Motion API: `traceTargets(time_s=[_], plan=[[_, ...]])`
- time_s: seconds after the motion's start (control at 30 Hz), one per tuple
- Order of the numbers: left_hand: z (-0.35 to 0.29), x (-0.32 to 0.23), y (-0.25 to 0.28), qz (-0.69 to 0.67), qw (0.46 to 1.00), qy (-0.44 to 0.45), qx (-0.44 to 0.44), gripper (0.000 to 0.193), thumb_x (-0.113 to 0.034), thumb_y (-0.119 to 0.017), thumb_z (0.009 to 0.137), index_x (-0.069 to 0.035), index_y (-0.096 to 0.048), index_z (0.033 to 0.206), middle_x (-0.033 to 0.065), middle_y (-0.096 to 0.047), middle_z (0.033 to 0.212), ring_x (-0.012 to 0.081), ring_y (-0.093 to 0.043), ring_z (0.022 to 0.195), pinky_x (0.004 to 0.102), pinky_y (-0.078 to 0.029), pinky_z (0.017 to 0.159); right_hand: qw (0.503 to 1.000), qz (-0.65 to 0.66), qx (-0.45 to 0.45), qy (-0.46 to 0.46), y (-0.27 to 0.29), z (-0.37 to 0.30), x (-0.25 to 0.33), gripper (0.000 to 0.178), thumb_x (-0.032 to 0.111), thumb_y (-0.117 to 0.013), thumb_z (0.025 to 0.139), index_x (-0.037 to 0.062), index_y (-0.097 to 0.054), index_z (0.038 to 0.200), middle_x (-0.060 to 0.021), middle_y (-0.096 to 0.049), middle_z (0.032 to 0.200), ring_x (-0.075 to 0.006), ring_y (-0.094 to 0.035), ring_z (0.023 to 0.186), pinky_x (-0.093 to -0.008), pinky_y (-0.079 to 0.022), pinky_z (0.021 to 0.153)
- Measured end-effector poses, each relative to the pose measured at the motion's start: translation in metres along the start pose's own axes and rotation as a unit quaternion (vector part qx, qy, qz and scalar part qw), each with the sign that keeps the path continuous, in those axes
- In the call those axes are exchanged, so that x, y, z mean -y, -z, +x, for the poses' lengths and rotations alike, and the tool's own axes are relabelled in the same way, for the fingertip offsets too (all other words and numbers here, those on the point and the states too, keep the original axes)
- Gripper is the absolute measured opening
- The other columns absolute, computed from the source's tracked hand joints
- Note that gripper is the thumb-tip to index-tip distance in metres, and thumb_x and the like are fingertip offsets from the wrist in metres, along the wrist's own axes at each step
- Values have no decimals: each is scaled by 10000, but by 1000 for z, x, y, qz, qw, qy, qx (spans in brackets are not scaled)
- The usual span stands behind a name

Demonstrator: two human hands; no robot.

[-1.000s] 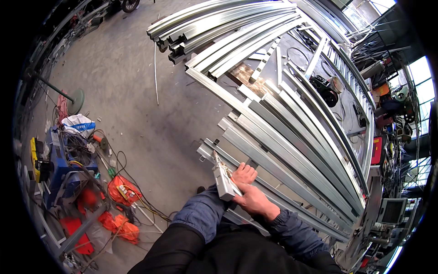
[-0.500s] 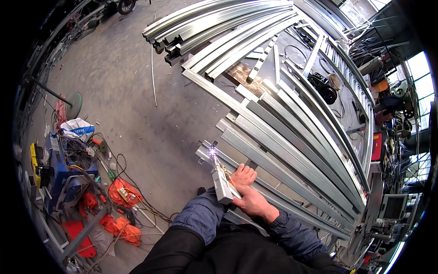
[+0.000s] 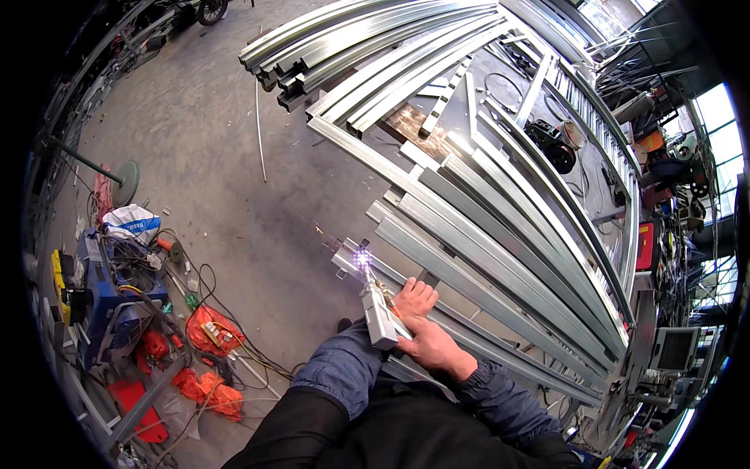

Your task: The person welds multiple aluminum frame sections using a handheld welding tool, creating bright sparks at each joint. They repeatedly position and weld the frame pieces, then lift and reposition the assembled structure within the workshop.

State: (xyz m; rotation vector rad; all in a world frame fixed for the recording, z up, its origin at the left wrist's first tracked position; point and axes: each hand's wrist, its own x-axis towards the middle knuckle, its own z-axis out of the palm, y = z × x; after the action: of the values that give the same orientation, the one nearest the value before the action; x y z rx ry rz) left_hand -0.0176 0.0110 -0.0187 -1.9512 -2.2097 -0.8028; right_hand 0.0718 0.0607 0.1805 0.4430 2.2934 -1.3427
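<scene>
A grey welding gun [image 3: 380, 322] with a slim brass-coloured front runs up from my right hand [image 3: 434, 344], whose fingers are wrapped round its rear part. A bright violet-white glow [image 3: 362, 259] burns at its tip, over the near end of a galvanized steel profile [image 3: 346, 254]. Just beyond the gun, my left hand [image 3: 416, 297] rests closed against the steel, fingers curled; what lies inside them is hidden. Its wrist passes behind the gun body. Faint orange sparks [image 3: 320, 230] fly off to the left of the glow.
Long steel channels [image 3: 484, 242] fan out across a frame [image 3: 363, 152] on the right. At the left stand a blue machine [image 3: 117, 297], tangled cables and orange-red plastic bags [image 3: 211, 395] on the concrete floor. A round-based stand [image 3: 125, 182] is farther back.
Sparks now show to the left of the glow, where none were visible before. Both hands and the welding gun keep nearly the same place; the whole view has shifted slightly.
</scene>
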Motion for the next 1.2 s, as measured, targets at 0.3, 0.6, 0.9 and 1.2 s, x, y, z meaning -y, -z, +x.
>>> traceTargets(time_s=[0.3, 0.6, 0.9, 1.2], plan=[[3, -1, 12, 5, 1000, -4, -8, 311, -352, -689, 848, -82, -643, 995, 82, -559, 913, 251, -553, 924, 435, -397, 931, 1000, -12, 5, -12, 2, -4, -1, 497, 442, -727, 1029, 21, -673, 1289, -303, -723, 1176, -493, -681, 1128, -541, -542, 950], [3, 0, 2, 8, 999, -9, -44, 297, -349, -688, 818, -84, -631, 937, 82, -537, 869, 260, -541, 880, 442, -404, 896, 1000, 1, 9, 5, 3, -8, -1, 550, 418, -726, 1041, 65, -639, 1454, -297, -717, 1231, -481, -673, 1173, -521, -539, 996], [3, 1, 1, 5, 999, -14, -49, 320, -365, -699, 788, -89, -622, 930, 77, -526, 860, 255, -537, 870, 445, -408, 890, 1000, -11, 22, -15, 6, -11, 2, 623, 399, -731, 1044, 107, -572, 1571, -277, -700, 1311, -462, -660, 1243, -501, -533, 1046], [4, 0, 6, 7, 999, -8, -44, 341, -388, -699, 794, -97, -628, 957, 82, -546, 892, 261, -555, 901, 451, -415, 925, 999, 5, 28, -20, 6, -12, -1, 649, 382, -738, 1033, 130, -552, 1602, -276, -692, 1328, -466, -656, 1245, -507, -532, 1048]])
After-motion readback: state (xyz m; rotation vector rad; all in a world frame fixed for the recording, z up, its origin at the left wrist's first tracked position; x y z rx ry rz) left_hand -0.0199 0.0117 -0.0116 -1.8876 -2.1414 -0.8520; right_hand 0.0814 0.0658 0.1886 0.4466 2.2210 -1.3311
